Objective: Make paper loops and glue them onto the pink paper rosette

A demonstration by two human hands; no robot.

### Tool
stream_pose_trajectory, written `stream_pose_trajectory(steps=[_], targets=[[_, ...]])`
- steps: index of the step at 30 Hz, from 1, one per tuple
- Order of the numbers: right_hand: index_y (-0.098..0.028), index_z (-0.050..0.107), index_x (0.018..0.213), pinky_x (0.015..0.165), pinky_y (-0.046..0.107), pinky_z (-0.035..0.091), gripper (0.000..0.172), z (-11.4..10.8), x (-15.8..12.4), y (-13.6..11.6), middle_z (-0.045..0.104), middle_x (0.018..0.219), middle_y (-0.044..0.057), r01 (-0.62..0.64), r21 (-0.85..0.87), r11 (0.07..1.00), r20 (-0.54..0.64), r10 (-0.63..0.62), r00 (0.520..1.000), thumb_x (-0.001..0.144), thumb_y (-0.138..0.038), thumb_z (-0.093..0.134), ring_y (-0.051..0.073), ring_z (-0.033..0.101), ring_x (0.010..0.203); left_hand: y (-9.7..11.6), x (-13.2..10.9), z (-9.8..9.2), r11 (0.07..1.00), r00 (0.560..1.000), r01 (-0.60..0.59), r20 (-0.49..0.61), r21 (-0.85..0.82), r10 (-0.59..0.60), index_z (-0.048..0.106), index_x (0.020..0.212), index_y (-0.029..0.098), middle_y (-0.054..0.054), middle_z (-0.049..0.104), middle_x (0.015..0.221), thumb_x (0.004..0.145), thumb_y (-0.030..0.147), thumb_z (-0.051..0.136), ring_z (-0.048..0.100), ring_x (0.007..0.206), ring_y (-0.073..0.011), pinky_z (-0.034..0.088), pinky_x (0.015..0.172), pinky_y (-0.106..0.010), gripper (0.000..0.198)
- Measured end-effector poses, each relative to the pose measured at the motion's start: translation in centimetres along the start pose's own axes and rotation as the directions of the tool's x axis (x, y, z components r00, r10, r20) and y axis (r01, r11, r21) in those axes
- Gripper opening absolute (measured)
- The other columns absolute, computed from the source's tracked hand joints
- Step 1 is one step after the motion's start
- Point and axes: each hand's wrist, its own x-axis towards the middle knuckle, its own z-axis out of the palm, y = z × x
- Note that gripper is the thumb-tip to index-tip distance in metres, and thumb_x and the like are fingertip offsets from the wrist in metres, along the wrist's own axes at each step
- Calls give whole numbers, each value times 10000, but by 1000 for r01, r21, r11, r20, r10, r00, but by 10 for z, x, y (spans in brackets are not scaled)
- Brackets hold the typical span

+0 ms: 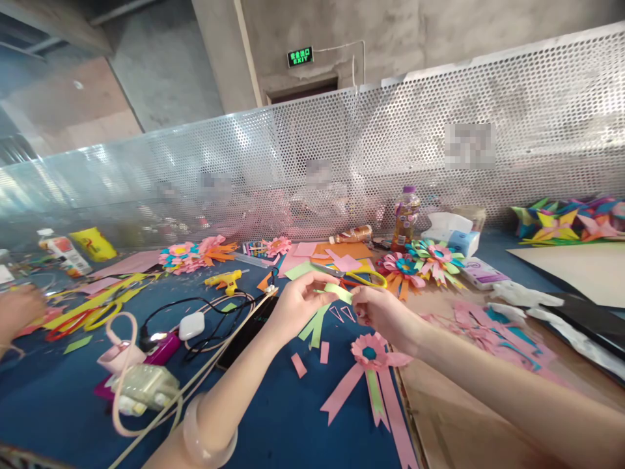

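Observation:
My left hand (299, 301) and my right hand (381, 312) meet above the blue table (273, 417). Both pinch a small light green paper strip (338, 291) between thumb and fingers, one hand at each end. A longer green paper strip (315, 324) hangs below the left hand. Just under my right hand lies a pink paper rosette with ribbon tails (370, 355) and a teal centre. Small pink paper scraps (299, 365) lie near it.
A yellow glue gun (225, 280), scissors with yellow handles (359, 277), chargers and cables (190, 324), finished paper flowers (422, 259), a drink bottle (405, 218) and a tissue box (452, 234) crowd the table. Another person's hand (17, 309) is at far left. A perforated metal screen (342, 156) backs the table.

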Motion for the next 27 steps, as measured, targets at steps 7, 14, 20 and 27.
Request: stream_pose_trajectory(steps=[7, 14, 20, 27], targets=[[-170, 449, 624, 491, 242, 169, 149, 2, 0, 1, 350, 630, -36, 8, 7, 1000, -2, -8, 1000, 681, -199, 584, 94, 273, 566, 1, 0, 1, 1000, 1000, 10, 17, -8, -10, 634, 1009, 183, -65, 652, 1056, 768, 285, 661, 592, 999, -199, 439, 893, -308, 263], [-180, 445, 610, 485, 248, 168, 170, 2, 1, 2, 348, 594, -45, 18, 13, 1000, -23, -18, 1000, 667, -221, 600, 96, 277, 544, -4, -4, 10, 998, 999, -36, 28, 60, 35, 416, 1335, 271, -68, 524, 1313, 797, 312, 636, 502, 1173, -223, 420, 966, -355, 582], [-174, 486, 638, 486, 245, 176, 141, -1, 2, 9, 361, 597, -41, 33, 5, 999, -23, -33, 999, 689, -233, 603, 95, 290, 542, -3, -9, 13, 978, 995, -75, 77, 194, 61, 358, 1373, 310, -34, 476, 1367, 807, 332, 620, 479, 1203, -235, 413, 986, -374, 624], [-172, 491, 617, 485, 249, 177, 139, -1, 2, 10, 357, 573, -50, 48, -9, 999, -35, -48, 998, 673, -231, 603, 92, 289, 533, -3, -8, 13, 973, 992, -111, 87, 204, 95, 355, 1376, 298, -42, 449, 1391, 809, 310, 618, 473, 1214, -241, 424, 980, -380, 625]])
